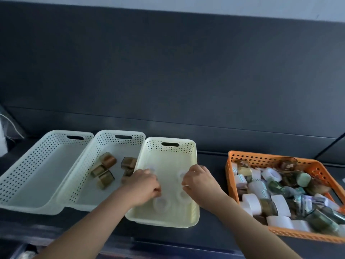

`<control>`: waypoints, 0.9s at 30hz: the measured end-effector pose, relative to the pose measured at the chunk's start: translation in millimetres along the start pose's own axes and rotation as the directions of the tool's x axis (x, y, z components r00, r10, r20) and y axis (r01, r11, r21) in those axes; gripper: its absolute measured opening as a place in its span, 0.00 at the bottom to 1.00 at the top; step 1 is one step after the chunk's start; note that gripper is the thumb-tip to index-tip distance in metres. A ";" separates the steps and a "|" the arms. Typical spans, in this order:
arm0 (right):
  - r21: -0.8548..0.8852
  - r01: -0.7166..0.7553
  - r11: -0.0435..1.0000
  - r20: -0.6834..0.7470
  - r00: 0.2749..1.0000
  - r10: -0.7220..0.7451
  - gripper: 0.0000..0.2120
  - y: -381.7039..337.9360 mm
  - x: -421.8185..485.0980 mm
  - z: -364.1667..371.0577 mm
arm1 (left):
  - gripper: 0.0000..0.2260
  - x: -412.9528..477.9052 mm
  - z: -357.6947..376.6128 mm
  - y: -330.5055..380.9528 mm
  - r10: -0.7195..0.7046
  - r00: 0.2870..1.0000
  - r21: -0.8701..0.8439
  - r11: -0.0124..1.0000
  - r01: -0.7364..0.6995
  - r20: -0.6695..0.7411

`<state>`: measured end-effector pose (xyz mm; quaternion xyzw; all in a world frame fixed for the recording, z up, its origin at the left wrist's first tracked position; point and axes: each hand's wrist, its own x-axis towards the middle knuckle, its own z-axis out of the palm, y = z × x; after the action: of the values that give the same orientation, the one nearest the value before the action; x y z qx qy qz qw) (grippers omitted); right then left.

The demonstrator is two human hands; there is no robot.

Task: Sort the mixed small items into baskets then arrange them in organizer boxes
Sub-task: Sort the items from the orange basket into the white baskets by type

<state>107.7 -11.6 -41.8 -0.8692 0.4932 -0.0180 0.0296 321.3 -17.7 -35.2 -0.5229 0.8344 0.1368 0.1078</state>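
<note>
Inside the cream basket [189, 152], the left hand [144, 186] and right hand [197, 182] were curled over the clear jars [162, 203], any grip too blurred to tell, and a careless release could topple jars or jumble the sorting from the orange basket [261, 156] to its right.

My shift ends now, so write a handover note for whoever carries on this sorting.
Left hand and right hand: both down in the cream basket, curled over translucent white rounds; whether either grips one is unclear.
Done: several brown jars lie in the middle white basket; a few rounds in the cream one.
To do: the orange basket is full of mixed white rolls, green jars and more brown ones. The far-left white basket likely takes a third kind. Organizer boxes, not in view, come last.
</note>
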 end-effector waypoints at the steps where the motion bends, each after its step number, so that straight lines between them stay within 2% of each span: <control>1: 0.009 -0.004 1.000 0.000 1.000 0.004 0.14 -1.2 -0.9 0.0 | 0.15 0.5 2.3 -1.2 0.026 0.999 0.008 1.000 -0.026 -0.044; 3: 0.143 -0.039 0.989 -0.051 0.998 0.047 0.16 -2.0 -8.2 -4.3 | 0.20 -1.0 2.8 -1.3 0.054 0.982 -0.068 0.995 -0.067 -0.179; 6: 0.335 -0.118 0.935 -0.166 0.969 0.182 0.17 2.6 -34.2 -17.2 | 0.14 -4.4 -4.7 5.5 -0.010 0.921 -0.274 0.956 -0.105 -0.389; 8: 0.399 -0.167 0.902 -0.221 0.937 0.272 0.15 12.9 -57.9 -25.4 | 0.19 -4.7 -15.2 22.2 -0.042 0.879 -0.364 0.919 -0.152 -0.475; 11: 0.453 -0.249 0.856 -0.255 0.884 0.392 0.15 35.0 -97.5 -40.2 | 0.25 0.4 -30.9 62.2 -0.001 0.836 -0.420 0.865 -0.274 -0.549; 13: 0.490 -0.312 0.814 -0.235 0.852 0.468 0.14 53.8 -123.6 -50.3 | 0.23 7.9 -37.5 91.7 0.024 0.838 -0.450 0.835 -0.317 -0.546; 16: 0.498 -0.423 0.757 -0.173 0.807 0.565 0.15 88.4 -159.3 -59.4 | 0.14 23.6 -39.7 134.1 0.110 0.854 -0.437 0.822 -0.365 -0.508; 17: 0.492 -0.451 0.744 -0.146 0.800 0.581 0.16 99.1 -168.4 -61.6 | 0.13 28.0 -40.1 148.1 0.152 0.867 -0.414 0.830 -0.373 -0.475; 22: 0.478 -0.528 0.702 0.015 0.804 0.594 0.20 135.4 -192.9 -60.6 | 0.20 52.0 -36.3 203.7 0.286 0.920 -0.266 0.896 -0.356 -0.269; 27: 0.465 -0.477 0.746 0.134 0.871 0.473 0.18 152.0 -194.9 -45.0 | 0.25 70.6 -27.3 225.7 0.263 0.961 0.006 0.965 -0.263 -0.087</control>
<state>-125.1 76.3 -7.8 -0.6793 0.6771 -0.1293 0.2515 86.3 7.2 -6.2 -0.4133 0.9000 0.1291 0.0506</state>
